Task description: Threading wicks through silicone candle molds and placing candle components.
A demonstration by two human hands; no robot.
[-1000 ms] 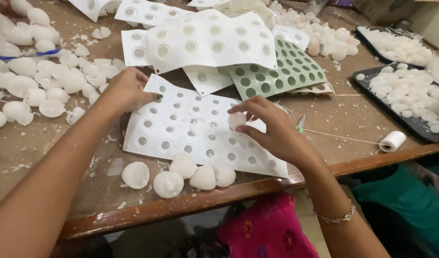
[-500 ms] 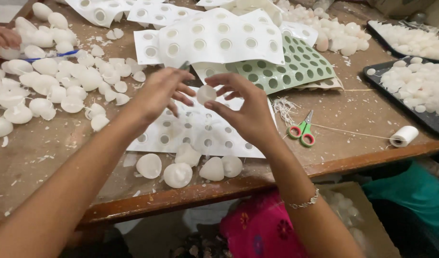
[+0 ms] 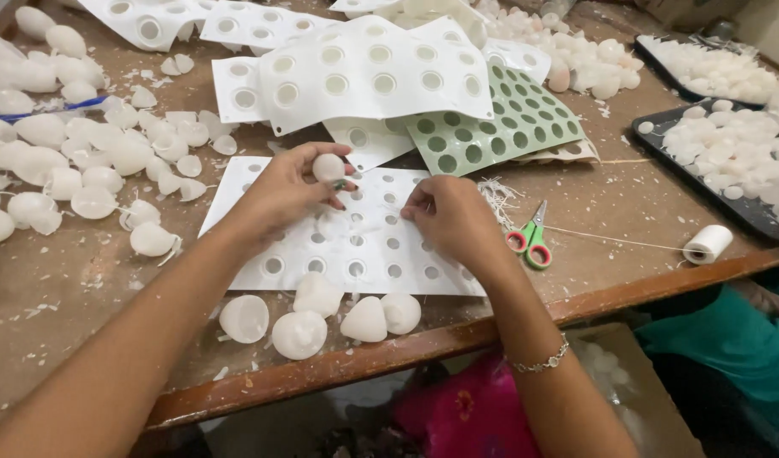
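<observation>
A: Start closest to the table edge: four white wax domes point(image 3: 317, 314) lie in a loose row just below the white silicone mould sheet point(image 3: 355, 246). What are the hands doing above them?

B: The left hand point(image 3: 283, 191) pinches a small white wax ball point(image 3: 328, 167) between thumb and fingertips, lifted just off the sheet. The right hand point(image 3: 449, 216) is curled with its fingertips pressed together on the sheet, right of the ball; what they nip, if anything, I cannot tell

A: How should this go well?

B: I'd judge: pin the sheet flat, keep a light pinch so the soft piece isn't dented

A: To the right of the grip?

B: Green-handled scissors point(image 3: 529, 244), then a spool of white thread point(image 3: 708, 243). Beyond, a green mould sheet point(image 3: 500, 119)

A: Against half a second ago?

B: Then both hands held the ball together in the air; now the right has dropped to the sheet
</observation>
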